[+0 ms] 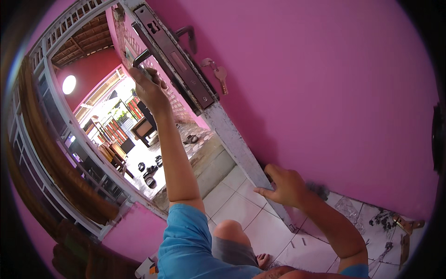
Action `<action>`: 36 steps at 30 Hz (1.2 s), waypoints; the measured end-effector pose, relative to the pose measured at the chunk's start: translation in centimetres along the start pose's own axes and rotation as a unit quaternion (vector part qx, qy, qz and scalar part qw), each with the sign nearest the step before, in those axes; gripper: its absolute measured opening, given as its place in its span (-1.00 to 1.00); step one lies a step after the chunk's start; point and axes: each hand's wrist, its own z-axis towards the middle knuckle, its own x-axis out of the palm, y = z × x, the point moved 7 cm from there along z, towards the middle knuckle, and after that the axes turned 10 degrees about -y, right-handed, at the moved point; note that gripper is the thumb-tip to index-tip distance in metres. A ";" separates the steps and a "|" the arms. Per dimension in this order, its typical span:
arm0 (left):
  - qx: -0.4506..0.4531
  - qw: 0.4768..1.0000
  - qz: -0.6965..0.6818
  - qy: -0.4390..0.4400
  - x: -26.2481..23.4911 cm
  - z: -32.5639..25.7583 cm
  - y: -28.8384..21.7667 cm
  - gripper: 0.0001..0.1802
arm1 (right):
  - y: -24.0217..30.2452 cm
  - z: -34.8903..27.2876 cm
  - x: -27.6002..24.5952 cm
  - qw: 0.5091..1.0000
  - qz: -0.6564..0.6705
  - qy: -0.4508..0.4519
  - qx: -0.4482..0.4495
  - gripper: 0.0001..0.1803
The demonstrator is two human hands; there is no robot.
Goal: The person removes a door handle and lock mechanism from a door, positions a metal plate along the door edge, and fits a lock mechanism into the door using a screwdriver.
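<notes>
High on the door edge point(232, 135), left hand point(147, 88) grips the handle point(141, 57); right hand point(284, 186) rests open.

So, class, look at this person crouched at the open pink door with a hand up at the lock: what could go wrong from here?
1. The right hand braces against the door edge low down; if the door swings toward the frame, those fingers could be pinched.
2. The left hand works at the handle by the lock plate; a slip could scrape knuckles on its metal edge.
3. Small parts lie loose on the tiled floor near a bare foot; stepping on them could hurt.
</notes>
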 end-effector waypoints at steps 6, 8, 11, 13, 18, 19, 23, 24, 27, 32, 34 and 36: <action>-0.029 0.999 -0.007 0.016 -2.5 2.4 0.4 -0.34 | 2.2 -1.2 1.9 1.000 0.003 0.004 0.010 -0.46; -0.040 0.998 -0.045 0.008 -2.9 3.2 0.8 -0.48 | 2.1 -1.7 2.6 1.000 0.015 -0.011 0.011 -0.46; 0.054 0.998 -0.027 -0.020 -4.5 6.0 1.5 -0.49 | 3.0 -1.9 3.1 1.000 0.007 0.003 0.013 -0.46; 0.117 0.993 0.004 0.000 -5.0 6.2 1.2 -0.50 | 3.6 -1.9 3.2 1.000 0.007 0.005 0.011 -0.47; 0.155 0.985 0.073 -0.002 -5.2 3.8 -0.8 -0.33 | 3.7 -2.0 3.6 0.999 0.014 -0.032 -0.016 -0.47; 0.166 0.980 0.113 -0.007 -5.4 3.7 -1.1 -0.28 | 3.8 -2.1 3.8 0.998 0.022 -0.052 -0.027 -0.48; 0.184 0.976 0.117 -0.014 -5.7 3.8 -1.8 -0.23 | 3.6 -2.4 4.5 0.995 0.055 -0.082 -0.020 -0.48; 0.167 0.979 0.113 -0.015 -5.6 3.6 -2.2 -0.21 | 3.6 -2.4 4.6 0.995 0.055 -0.082 -0.018 -0.48; 0.164 0.977 0.135 -0.011 -5.3 2.5 -3.1 -0.19 | 3.8 -2.5 4.4 0.994 0.055 -0.094 -0.024 -0.48; 0.187 0.968 0.165 -0.040 -6.0 3.0 -2.8 -0.18 | 3.8 -2.8 5.3 0.996 0.070 -0.055 -0.028 -0.51; 0.140 0.982 0.118 -0.051 -6.2 2.7 -2.6 -0.18 | 3.9 -2.5 5.4 0.996 0.074 -0.033 -0.034 -0.55; 0.071 0.992 0.094 -0.036 -7.2 2.9 -1.1 -0.17 | 4.0 -2.0 4.8 0.996 0.082 -0.005 -0.042 -0.58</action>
